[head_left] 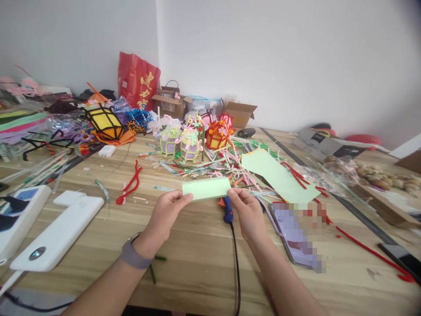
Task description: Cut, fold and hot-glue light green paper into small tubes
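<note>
Between my two hands a strip of light green paper (207, 188) is stretched out above the table, its long side running left to right. My left hand (168, 210) pinches its left end with the thumb in front. On the right end, my right hand (246, 210) pinches in the same way. Just below the strip lies a blue glue gun (227, 211) with a black cord, partly hidden by the paper. Larger light green paper sheets (279, 175) lie to the right of my right hand, with red fuzzy stems on top.
Small fuzzy-stem lanterns (189, 142) stand beyond the strip amid scattered stems. A phone (294, 235) lies at the right. On the left are a white power bank (62, 230), a power strip (24, 215) and a red twisted stem (131, 184). A red bag (134, 81) stands behind.
</note>
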`<move>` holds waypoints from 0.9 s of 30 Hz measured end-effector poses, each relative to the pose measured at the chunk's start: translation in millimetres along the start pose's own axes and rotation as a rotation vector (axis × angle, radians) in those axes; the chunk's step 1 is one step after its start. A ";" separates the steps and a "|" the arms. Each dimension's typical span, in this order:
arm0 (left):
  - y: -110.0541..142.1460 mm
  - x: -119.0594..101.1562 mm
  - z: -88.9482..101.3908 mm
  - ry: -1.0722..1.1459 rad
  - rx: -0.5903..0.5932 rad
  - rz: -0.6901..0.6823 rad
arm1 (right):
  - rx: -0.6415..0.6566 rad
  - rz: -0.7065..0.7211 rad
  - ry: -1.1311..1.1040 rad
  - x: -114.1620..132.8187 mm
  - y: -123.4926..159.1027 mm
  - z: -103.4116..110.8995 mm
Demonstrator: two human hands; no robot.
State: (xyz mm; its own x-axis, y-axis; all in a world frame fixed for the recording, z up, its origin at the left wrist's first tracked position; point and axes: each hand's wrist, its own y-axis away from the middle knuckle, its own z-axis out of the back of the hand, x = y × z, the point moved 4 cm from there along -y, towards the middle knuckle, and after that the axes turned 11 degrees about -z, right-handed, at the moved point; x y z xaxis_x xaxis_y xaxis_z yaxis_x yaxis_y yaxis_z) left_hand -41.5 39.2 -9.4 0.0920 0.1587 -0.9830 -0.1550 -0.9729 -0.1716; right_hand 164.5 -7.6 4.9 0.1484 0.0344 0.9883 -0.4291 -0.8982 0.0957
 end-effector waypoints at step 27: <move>2.1 -3.2 -3.8 0.044 0.098 0.066 | 0.048 -0.063 -0.048 8.2 3.8 -0.5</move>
State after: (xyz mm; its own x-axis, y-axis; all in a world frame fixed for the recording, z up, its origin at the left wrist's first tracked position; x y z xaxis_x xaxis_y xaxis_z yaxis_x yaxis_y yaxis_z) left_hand -38.4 36.0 -6.4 0.1210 0.0849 -0.9890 -0.2573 -0.9596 -0.1138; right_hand 163.6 -10.5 13.5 0.2173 0.0717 0.9735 -0.3744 -0.9149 0.1509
